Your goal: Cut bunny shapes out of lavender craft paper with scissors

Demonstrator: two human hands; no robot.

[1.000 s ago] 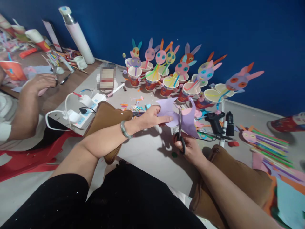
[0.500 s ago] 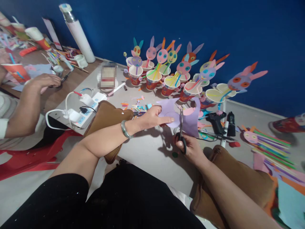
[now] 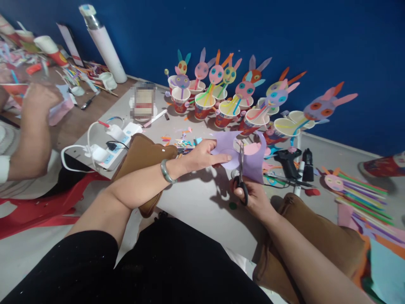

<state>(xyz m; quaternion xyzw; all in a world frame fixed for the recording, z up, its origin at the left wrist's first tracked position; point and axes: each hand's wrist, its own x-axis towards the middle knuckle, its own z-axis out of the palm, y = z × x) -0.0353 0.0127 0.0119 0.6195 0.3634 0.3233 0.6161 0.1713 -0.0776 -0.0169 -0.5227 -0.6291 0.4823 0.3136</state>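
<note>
Purple paper (image 3: 254, 165) with a drawn circle outline is pinched between the thumb and fingers of my left hand (image 3: 202, 155). My right hand (image 3: 253, 197) grips black-handled scissors (image 3: 241, 169), whose blades point away from me and lie across the paper beside the circle. A cut runs partway around, so the paper's right part hangs off to the side of the blades. Behind the paper, pink paper pieces (image 3: 253, 148) show on the table. Several cups (image 3: 228, 115) with paper rabbit faces (image 3: 216, 74) on coloured sticks stand just beyond my hands.
Brown cushions (image 3: 139, 158) lie under my forearms. A power strip (image 3: 123, 141) with plugs is on the left, near a white flask (image 3: 106, 50). To the right are a black glue gun (image 3: 287, 162), coloured sticks (image 3: 363, 196) and paper sheets. A co-worker's hand (image 3: 42, 99) works at far left.
The co-worker's hand has moved left and away from the dark-handled tool, which now lies on the table. My hands, scissors and purple paper have hardly moved.
</note>
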